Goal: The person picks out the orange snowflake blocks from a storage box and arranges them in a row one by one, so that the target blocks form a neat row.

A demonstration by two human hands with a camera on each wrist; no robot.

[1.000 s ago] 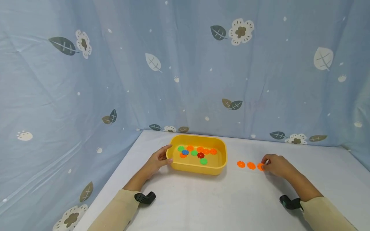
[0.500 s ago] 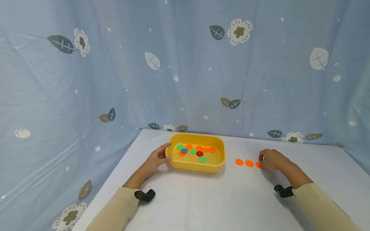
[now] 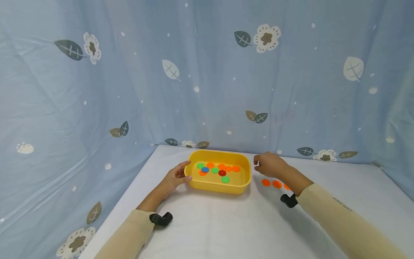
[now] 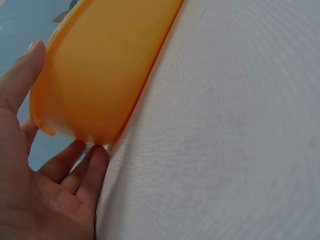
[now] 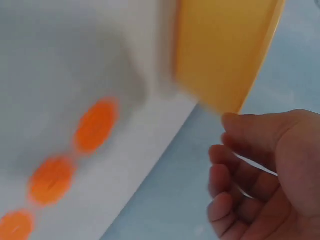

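My left hand (image 3: 173, 181) holds the left end of a yellow plastic tub (image 3: 210, 185). In the left wrist view, its thumb lies at the tub's rim and its fingertips touch the outer end wall. My right hand (image 3: 271, 166) hovers just right of the tub, fingers loosely curled, with nothing seen in them. Below it, three orange flower-shaped discs lie in a row on the white cloth: a left one (image 3: 266, 182), a middle one (image 3: 277, 184) and a right one (image 3: 287, 186), partly hidden by the right forearm.
Inside the tub lie several more flower discs: orange (image 3: 236, 168), green (image 3: 225, 179), one blue (image 3: 205, 169) and one dark red (image 3: 222, 173). A white cloth (image 3: 220, 223) covers the table. A blue patterned curtain (image 3: 207, 100) hangs behind and at the left.
My right hand has left the rightmost orange disc and moved left and up, toward the tub's right end. My left hand stays on the tub. The view has shifted slightly.
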